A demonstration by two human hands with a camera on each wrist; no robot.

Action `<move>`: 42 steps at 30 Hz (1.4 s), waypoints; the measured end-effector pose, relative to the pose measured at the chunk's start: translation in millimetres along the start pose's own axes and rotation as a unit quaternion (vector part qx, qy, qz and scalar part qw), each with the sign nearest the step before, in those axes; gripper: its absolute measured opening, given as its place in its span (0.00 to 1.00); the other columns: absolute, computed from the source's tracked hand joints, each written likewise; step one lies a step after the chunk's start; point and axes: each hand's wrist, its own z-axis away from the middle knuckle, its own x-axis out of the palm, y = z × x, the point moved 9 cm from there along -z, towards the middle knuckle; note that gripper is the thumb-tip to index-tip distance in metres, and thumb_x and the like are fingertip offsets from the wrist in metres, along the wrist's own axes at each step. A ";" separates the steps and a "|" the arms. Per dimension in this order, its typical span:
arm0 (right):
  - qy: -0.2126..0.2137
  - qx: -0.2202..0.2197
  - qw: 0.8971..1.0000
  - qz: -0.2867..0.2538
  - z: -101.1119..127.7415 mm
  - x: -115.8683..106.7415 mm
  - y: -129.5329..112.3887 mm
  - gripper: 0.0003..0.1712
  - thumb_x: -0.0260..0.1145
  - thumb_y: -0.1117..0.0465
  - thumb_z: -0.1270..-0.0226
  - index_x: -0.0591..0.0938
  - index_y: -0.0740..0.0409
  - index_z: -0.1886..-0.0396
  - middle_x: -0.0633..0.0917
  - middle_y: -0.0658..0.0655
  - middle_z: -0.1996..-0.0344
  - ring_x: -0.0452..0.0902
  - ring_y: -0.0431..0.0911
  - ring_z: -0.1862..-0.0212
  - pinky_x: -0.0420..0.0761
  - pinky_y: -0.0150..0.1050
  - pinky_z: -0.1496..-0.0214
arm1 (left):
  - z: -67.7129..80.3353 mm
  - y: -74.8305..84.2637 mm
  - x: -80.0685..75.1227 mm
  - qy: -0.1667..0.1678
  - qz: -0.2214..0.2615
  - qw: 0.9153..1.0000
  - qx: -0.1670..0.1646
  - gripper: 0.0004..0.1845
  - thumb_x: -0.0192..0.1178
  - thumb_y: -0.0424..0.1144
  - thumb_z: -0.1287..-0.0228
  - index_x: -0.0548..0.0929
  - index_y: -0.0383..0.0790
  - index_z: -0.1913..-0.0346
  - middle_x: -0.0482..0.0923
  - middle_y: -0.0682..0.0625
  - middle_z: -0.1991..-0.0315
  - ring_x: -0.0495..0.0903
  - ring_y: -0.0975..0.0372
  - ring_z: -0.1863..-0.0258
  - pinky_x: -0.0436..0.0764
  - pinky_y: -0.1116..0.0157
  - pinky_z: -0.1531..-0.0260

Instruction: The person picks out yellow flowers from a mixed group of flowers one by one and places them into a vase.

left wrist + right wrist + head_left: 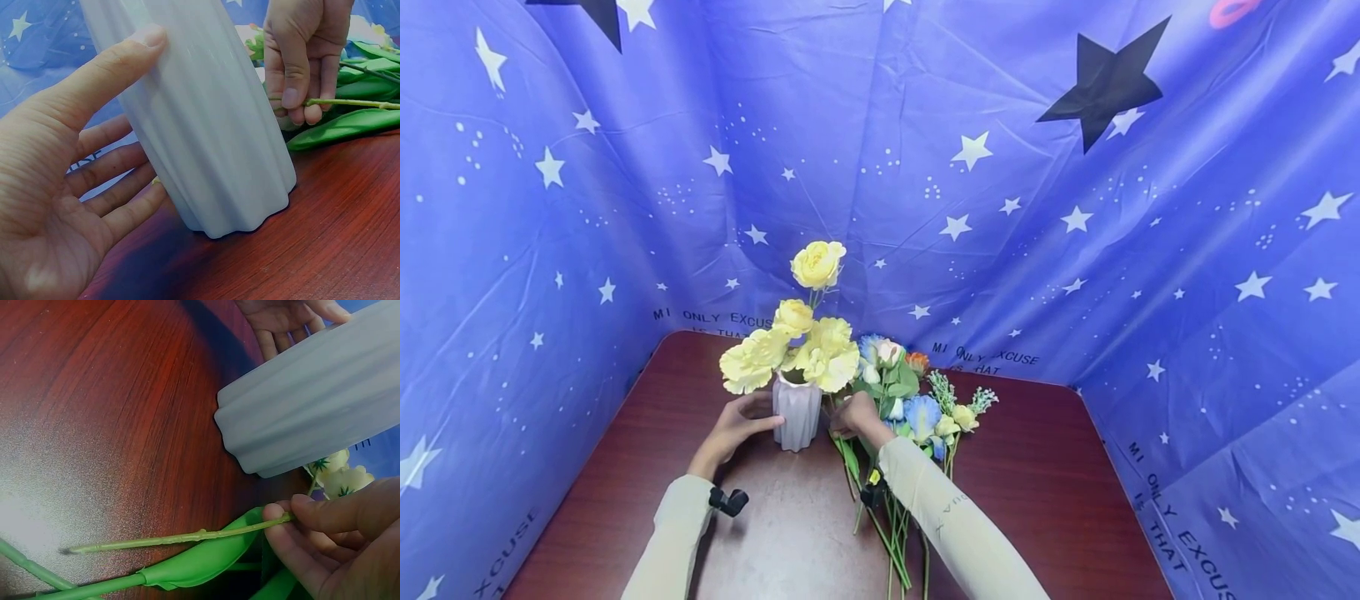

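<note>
Left hand [739,423] spread, thumb and fingers resting against ribbed white vase [797,412], upright on bench [1060,500], yellow flowers [820,354] in it. Right hand [853,417] just beside vase on its right, pinching green stem [181,538] between thumb and fingertips. Stem's long axis near level, lying along bench; free end points away from vase. Loose flower bunch [917,408] beneath right hand.

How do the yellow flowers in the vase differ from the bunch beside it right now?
The yellow flowers stand upright in the ribbed white vase; the mixed blue, white and orange bunch lies flat on the red-brown wooden table. The left hand steadies the vase; the right hand pinches a green stem. Both have green stems.
</note>
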 end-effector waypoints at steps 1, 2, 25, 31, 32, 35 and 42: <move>-0.002 -0.004 1.000 0.000 0.6 -0.4 -0.8 0.07 0.71 0.81 0.47 0.88 0.75 0.67 0.89 0.68 0.75 0.90 0.59 0.69 0.90 0.44 0.69 | -0.2 0.1 -0.1 0.000 0.001 1.000 -0.001 0.29 0.72 0.29 0.40 0.75 0.21 0.38 0.79 0.25 0.43 0.83 0.65 0.52 0.84 0.72 0.54; -0.003 -0.005 1.000 -0.003 1.4 -0.9 -1.1 0.07 0.70 0.80 0.47 0.88 0.75 0.66 0.89 0.68 0.75 0.90 0.60 0.68 0.90 0.45 0.69 | -0.3 0.3 -0.2 0.000 0.002 1.000 -0.001 0.29 0.72 0.29 0.40 0.75 0.21 0.38 0.79 0.25 0.43 0.84 0.65 0.52 0.84 0.72 0.54; -0.021 -0.030 0.995 -0.092 13.8 -19.1 -1.4 0.07 0.63 0.83 0.41 0.84 0.80 0.63 0.88 0.74 0.67 0.84 0.44 0.78 0.87 0.32 0.73 | -0.2 -0.1 -0.4 0.003 -0.004 1.000 0.005 0.29 0.72 0.29 0.40 0.75 0.21 0.38 0.78 0.25 0.43 0.82 0.67 0.54 0.83 0.72 0.54; -0.001 -0.035 0.992 -0.120 17.6 -31.0 2.3 0.13 0.66 0.82 0.40 0.84 0.81 0.55 0.88 0.75 0.66 0.86 0.45 0.76 0.87 0.32 0.72 | -0.1 -0.8 -0.1 0.000 0.000 1.000 0.005 0.29 0.72 0.29 0.40 0.75 0.21 0.37 0.78 0.24 0.43 0.83 0.69 0.54 0.84 0.72 0.54; 0.002 -0.035 0.992 -0.124 18.0 -33.0 3.0 0.13 0.66 0.81 0.39 0.84 0.81 0.53 0.88 0.76 0.66 0.86 0.45 0.76 0.87 0.32 0.71 | -0.1 -0.8 0.0 0.000 0.000 1.000 0.006 0.29 0.72 0.29 0.40 0.75 0.21 0.37 0.78 0.24 0.43 0.83 0.70 0.55 0.84 0.72 0.54; 0.012 -0.029 0.990 -0.135 19.3 -39.0 5.0 0.14 0.65 0.81 0.37 0.83 0.81 0.52 0.88 0.76 0.64 0.86 0.44 0.75 0.87 0.32 0.70 | -0.3 -1.1 -0.1 0.000 -0.003 1.000 0.010 0.29 0.72 0.29 0.40 0.75 0.21 0.38 0.78 0.25 0.43 0.82 0.71 0.55 0.84 0.72 0.54; 0.016 -0.026 0.984 -0.176 18.9 -48.3 6.7 0.12 0.64 0.82 0.37 0.82 0.83 0.54 0.88 0.76 0.66 0.84 0.42 0.78 0.86 0.30 0.74 | -0.3 -1.0 0.0 0.001 -0.004 1.000 0.004 0.29 0.72 0.29 0.39 0.75 0.21 0.37 0.78 0.25 0.43 0.83 0.71 0.55 0.84 0.72 0.53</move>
